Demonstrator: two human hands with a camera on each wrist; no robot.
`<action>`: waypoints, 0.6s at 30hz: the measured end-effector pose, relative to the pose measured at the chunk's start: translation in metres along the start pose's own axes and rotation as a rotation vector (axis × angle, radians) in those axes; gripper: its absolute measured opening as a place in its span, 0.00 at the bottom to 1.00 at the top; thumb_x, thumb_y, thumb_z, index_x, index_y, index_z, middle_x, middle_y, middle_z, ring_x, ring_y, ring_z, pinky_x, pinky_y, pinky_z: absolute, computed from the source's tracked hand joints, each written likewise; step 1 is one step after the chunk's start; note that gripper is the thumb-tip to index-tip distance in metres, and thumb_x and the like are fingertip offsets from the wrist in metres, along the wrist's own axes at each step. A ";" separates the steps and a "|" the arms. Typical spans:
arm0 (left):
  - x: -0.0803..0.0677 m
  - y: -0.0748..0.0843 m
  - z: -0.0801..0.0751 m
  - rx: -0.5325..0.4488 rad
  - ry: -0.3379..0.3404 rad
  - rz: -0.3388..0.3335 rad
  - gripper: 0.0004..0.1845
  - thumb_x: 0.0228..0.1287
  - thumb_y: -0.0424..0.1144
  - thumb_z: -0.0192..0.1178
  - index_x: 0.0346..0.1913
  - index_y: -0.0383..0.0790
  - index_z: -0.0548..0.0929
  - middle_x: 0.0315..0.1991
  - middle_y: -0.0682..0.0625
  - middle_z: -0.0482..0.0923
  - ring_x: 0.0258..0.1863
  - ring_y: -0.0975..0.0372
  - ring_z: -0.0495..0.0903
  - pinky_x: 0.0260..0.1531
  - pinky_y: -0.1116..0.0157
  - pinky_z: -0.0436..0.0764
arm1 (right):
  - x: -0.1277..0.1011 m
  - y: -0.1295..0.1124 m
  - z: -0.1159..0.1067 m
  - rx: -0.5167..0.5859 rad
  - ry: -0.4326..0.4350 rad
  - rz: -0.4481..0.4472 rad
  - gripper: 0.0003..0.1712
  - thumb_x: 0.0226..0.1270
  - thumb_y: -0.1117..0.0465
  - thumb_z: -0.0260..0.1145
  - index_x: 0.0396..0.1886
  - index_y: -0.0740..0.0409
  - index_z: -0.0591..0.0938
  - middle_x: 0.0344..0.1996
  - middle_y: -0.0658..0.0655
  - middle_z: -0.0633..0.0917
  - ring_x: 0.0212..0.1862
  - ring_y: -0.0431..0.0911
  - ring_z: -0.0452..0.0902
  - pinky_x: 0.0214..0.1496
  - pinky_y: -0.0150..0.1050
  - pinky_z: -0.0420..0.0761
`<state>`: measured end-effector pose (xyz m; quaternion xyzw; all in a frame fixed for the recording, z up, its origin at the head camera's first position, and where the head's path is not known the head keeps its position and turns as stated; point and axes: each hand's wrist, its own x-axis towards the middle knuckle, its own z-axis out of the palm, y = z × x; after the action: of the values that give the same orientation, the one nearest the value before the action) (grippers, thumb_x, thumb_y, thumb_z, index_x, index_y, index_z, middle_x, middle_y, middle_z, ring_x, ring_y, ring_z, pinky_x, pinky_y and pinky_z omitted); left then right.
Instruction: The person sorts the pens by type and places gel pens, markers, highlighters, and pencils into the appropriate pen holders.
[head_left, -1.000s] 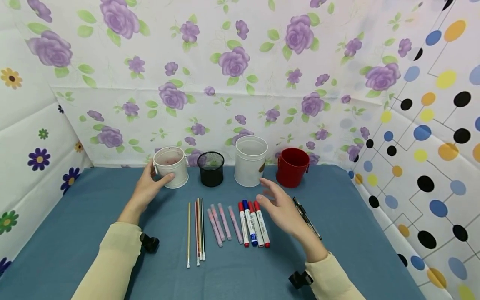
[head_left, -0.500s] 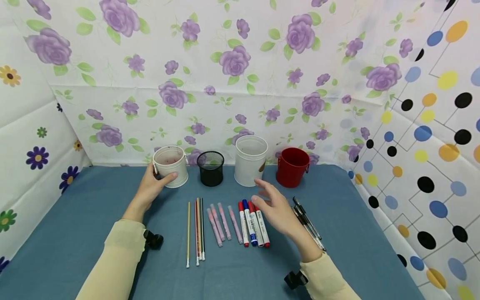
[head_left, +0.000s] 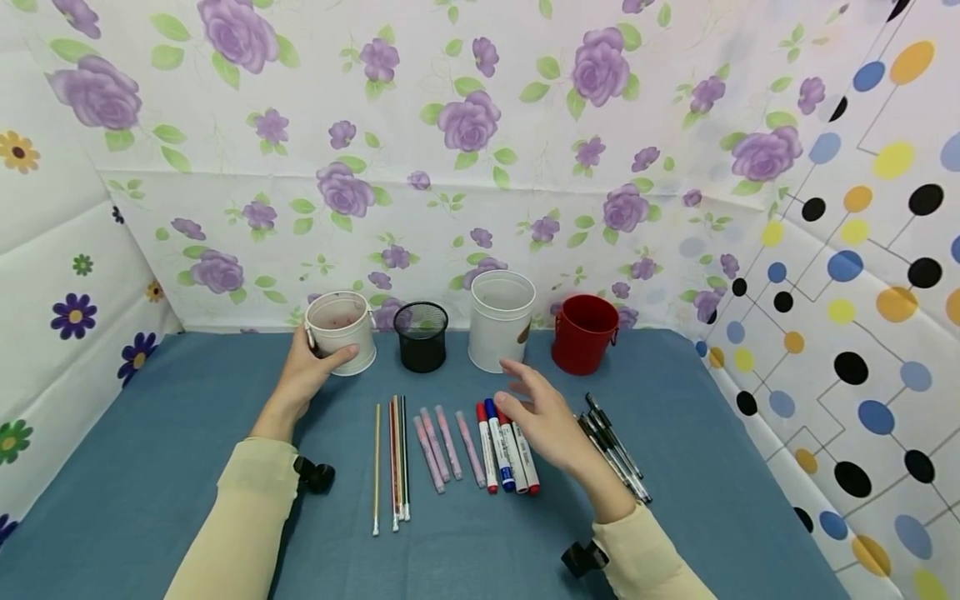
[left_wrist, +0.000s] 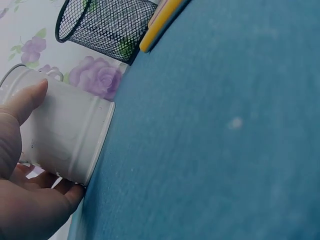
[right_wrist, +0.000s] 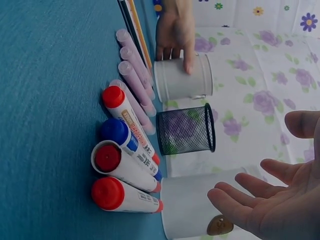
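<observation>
My left hand (head_left: 315, 360) grips a small white handled cup (head_left: 341, 332) at the back left of the blue tablecloth (head_left: 150, 467), thumb on its front wall. The left wrist view shows the same hold, left hand (left_wrist: 20, 170) around the cup (left_wrist: 70, 140). My right hand (head_left: 528, 393) hovers open, fingers spread, above the red and blue markers (head_left: 504, 446) and just in front of the tall white cup (head_left: 501, 321). In the right wrist view the right hand (right_wrist: 270, 200) is empty, with the markers (right_wrist: 125, 165) below it.
A black mesh cup (head_left: 422, 336) and a red bucket (head_left: 584, 333) stand in the back row. Thin pencils (head_left: 396, 458) and pink pens (head_left: 446, 446) lie left of the markers. Black pens (head_left: 615, 450) lie to the right. Patterned walls enclose the table.
My right hand has drifted left and slightly back over the markers, uncovering more of the black pens. The left hand keeps its hold on the small white cup.
</observation>
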<state>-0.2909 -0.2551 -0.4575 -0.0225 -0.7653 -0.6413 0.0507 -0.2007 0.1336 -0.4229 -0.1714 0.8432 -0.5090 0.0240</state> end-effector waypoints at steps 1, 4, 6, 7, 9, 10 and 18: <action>0.000 -0.001 0.000 -0.003 -0.001 -0.003 0.54 0.72 0.37 0.70 0.86 0.37 0.40 0.81 0.30 0.51 0.79 0.40 0.57 0.77 0.40 0.60 | 0.000 0.000 0.001 -0.001 0.001 0.001 0.34 0.83 0.48 0.61 0.83 0.45 0.66 0.80 0.54 0.69 0.77 0.58 0.69 0.75 0.59 0.73; 0.002 -0.003 0.001 -0.015 0.001 -0.009 0.54 0.72 0.37 0.70 0.86 0.38 0.42 0.81 0.31 0.52 0.78 0.41 0.58 0.77 0.41 0.61 | 0.000 0.000 0.002 -0.007 0.000 0.001 0.34 0.83 0.48 0.62 0.83 0.46 0.67 0.79 0.54 0.69 0.77 0.58 0.69 0.74 0.60 0.73; 0.003 -0.005 0.001 -0.023 -0.001 -0.012 0.53 0.72 0.36 0.70 0.86 0.38 0.42 0.81 0.32 0.53 0.78 0.41 0.58 0.77 0.41 0.61 | 0.001 0.000 0.003 -0.008 -0.002 -0.001 0.34 0.83 0.48 0.62 0.83 0.47 0.66 0.79 0.54 0.69 0.77 0.58 0.69 0.74 0.60 0.73; 0.004 -0.007 0.000 -0.026 -0.001 -0.011 0.53 0.72 0.36 0.70 0.86 0.38 0.43 0.81 0.32 0.53 0.78 0.41 0.58 0.77 0.41 0.61 | 0.001 -0.001 0.003 -0.006 -0.002 0.000 0.34 0.83 0.47 0.62 0.83 0.47 0.67 0.79 0.54 0.69 0.77 0.58 0.69 0.75 0.60 0.73; 0.007 -0.011 -0.001 -0.024 0.000 -0.014 0.53 0.72 0.37 0.70 0.86 0.38 0.43 0.81 0.32 0.53 0.79 0.41 0.58 0.77 0.41 0.60 | 0.002 -0.001 0.003 -0.004 -0.005 -0.004 0.35 0.83 0.47 0.62 0.83 0.47 0.66 0.79 0.54 0.69 0.77 0.58 0.69 0.75 0.60 0.73; 0.008 -0.014 -0.001 -0.019 0.000 -0.019 0.53 0.73 0.37 0.70 0.86 0.39 0.43 0.81 0.33 0.52 0.80 0.41 0.57 0.78 0.41 0.59 | 0.002 0.000 0.004 -0.003 -0.007 -0.007 0.35 0.83 0.47 0.62 0.83 0.47 0.66 0.80 0.54 0.69 0.77 0.59 0.69 0.75 0.60 0.72; 0.014 -0.028 -0.005 0.017 0.004 -0.054 0.54 0.74 0.42 0.69 0.86 0.41 0.40 0.83 0.34 0.49 0.82 0.41 0.54 0.79 0.42 0.57 | 0.003 -0.001 0.006 0.022 -0.027 -0.011 0.34 0.84 0.49 0.61 0.83 0.48 0.66 0.80 0.55 0.68 0.77 0.61 0.68 0.75 0.60 0.73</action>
<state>-0.3079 -0.2650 -0.4829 0.0000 -0.7710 -0.6359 0.0352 -0.2021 0.1274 -0.4249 -0.1826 0.8362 -0.5160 0.0343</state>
